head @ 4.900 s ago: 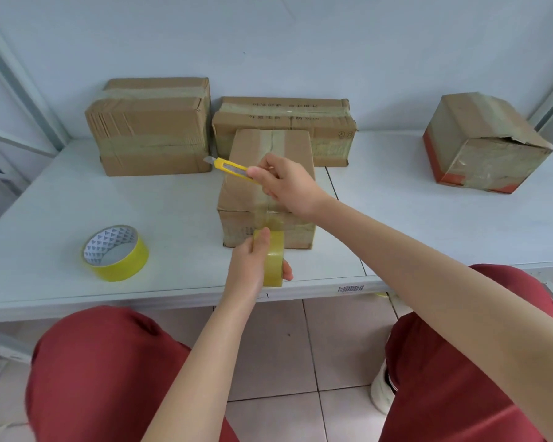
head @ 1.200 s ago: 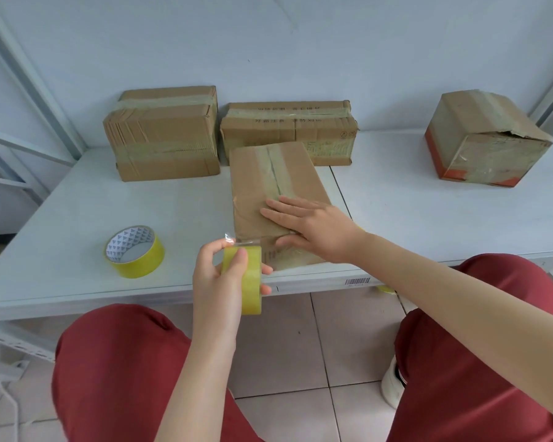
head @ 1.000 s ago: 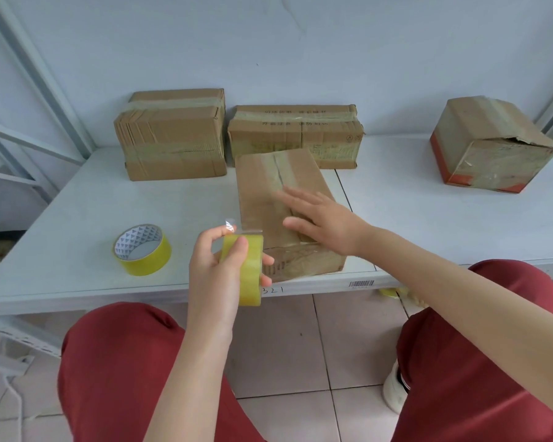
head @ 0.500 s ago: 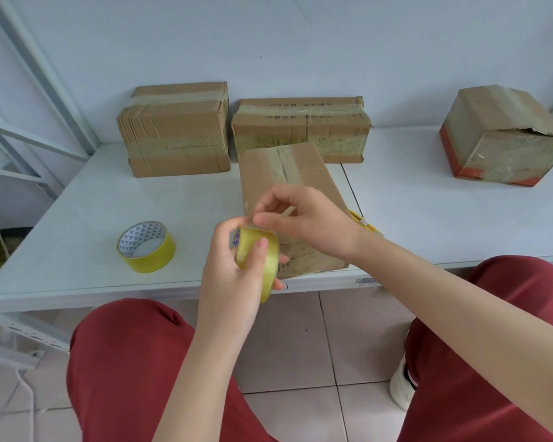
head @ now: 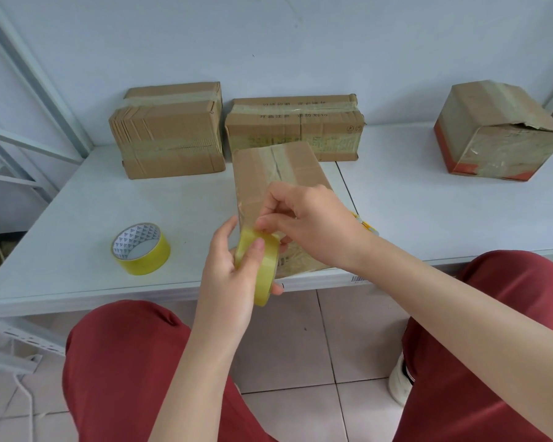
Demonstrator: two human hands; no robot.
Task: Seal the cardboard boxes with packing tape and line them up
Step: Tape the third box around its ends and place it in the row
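A narrow cardboard box (head: 268, 173) lies lengthwise on the white table (head: 83, 212), its near end at the front edge. Just in front of that end, my left hand (head: 227, 266) grips a yellowish tape roll (head: 262, 266) held upright. My right hand (head: 307, 218) is above the roll, its fingertips pinching at the tape end on the roll's top. Two taped boxes stand side by side at the back: one at the left (head: 170, 129) and one at the middle (head: 294, 129). A fourth box (head: 498, 132) sits tilted at the far right.
A second yellow tape roll (head: 141, 248) lies flat on the table's left part. A yellow utility knife (head: 364, 224) peeks out behind my right wrist. Metal shelf struts (head: 29, 90) rise at the left. My red-trousered knees are under the table's front edge.
The knife has left my right hand and lies on the table. That hand smoothed the box's top, then came off it to pick at the tape roll in my left hand.
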